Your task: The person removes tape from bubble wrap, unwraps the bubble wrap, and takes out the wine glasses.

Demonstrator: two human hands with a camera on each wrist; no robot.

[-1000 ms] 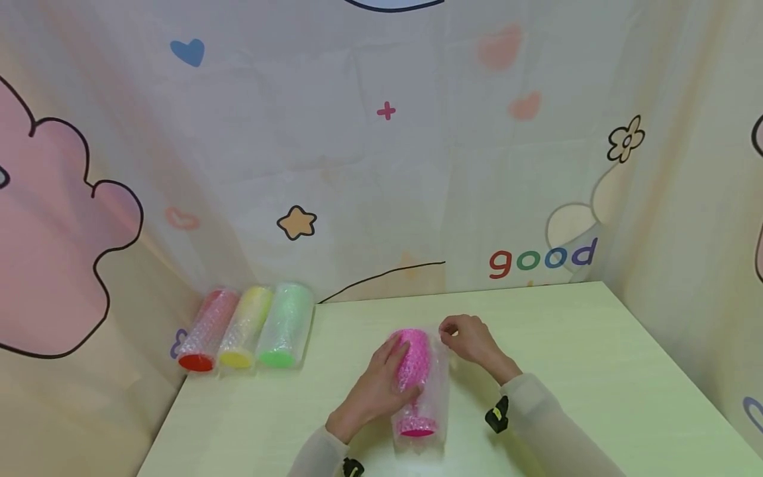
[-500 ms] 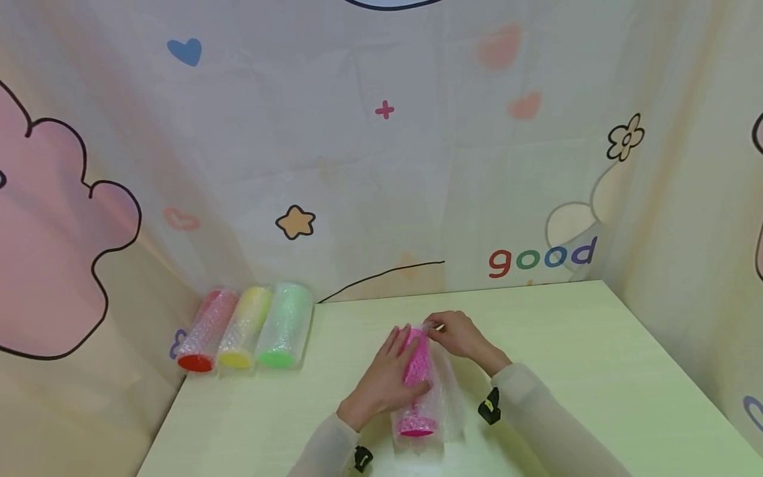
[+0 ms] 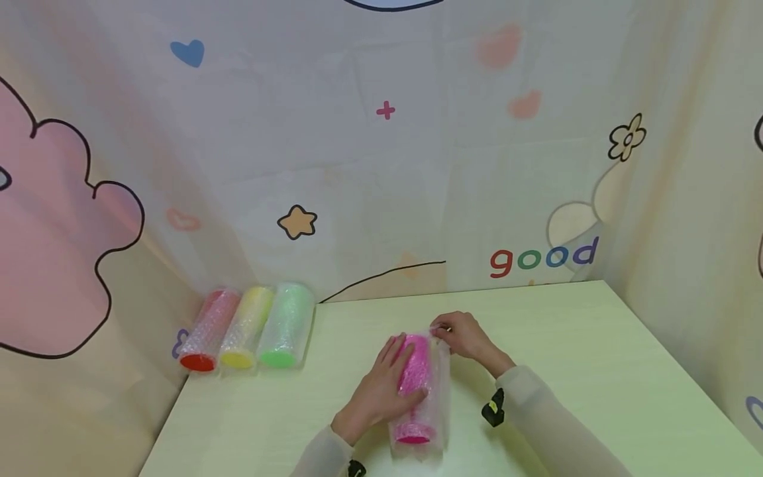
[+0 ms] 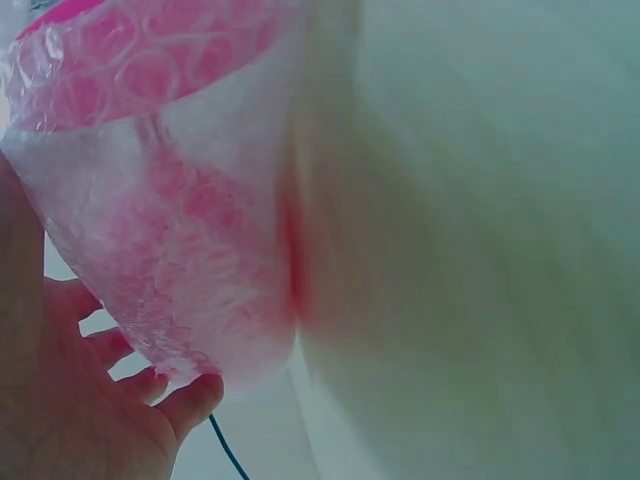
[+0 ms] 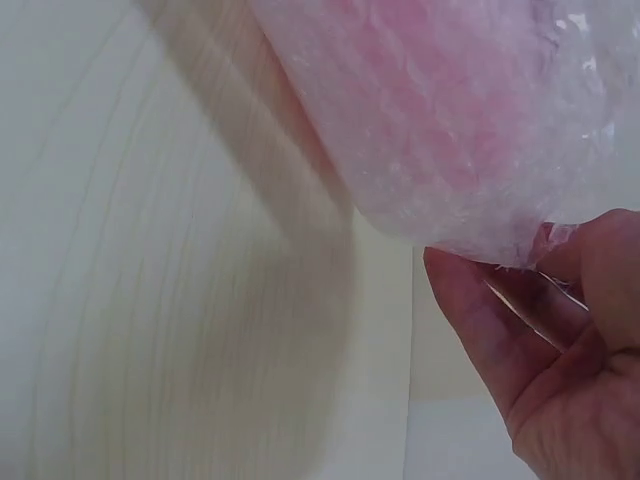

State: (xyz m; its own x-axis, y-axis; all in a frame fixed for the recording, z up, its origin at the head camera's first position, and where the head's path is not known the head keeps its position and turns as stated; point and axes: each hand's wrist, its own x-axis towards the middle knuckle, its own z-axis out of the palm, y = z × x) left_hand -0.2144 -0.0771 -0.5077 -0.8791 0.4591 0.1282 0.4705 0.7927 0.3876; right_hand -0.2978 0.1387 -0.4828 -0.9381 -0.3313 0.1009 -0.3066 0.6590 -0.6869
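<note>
A pink goblet (image 3: 414, 364), its bowl, narrow stem and round foot visible, lies on the table inside clear bubble wrap (image 3: 441, 397). Its foot points toward the person. My left hand (image 3: 378, 397) holds the wrapped goblet from the left, with the fingers along the bowl and the thumb across it near the stem. In the left wrist view the fingertips (image 4: 200, 395) meet the wrap. At the far right corner my right hand (image 3: 467, 334) pinches the edge of the bubble wrap. The right wrist view shows the thumb and fingers (image 5: 470, 310) right at that edge.
Three more bubble-wrapped pieces lie side by side at the back left: a red one (image 3: 208, 331), a yellow one (image 3: 246, 328) and a green one (image 3: 286, 324). A printed curtain (image 3: 381, 172) hangs behind the pale table (image 3: 536, 318).
The right hand moved left onto the wrap's top corner, then slightly back right. The loose side of the wrap flared out half a second ago and now lies closer in. The left hand shifted slightly.
</note>
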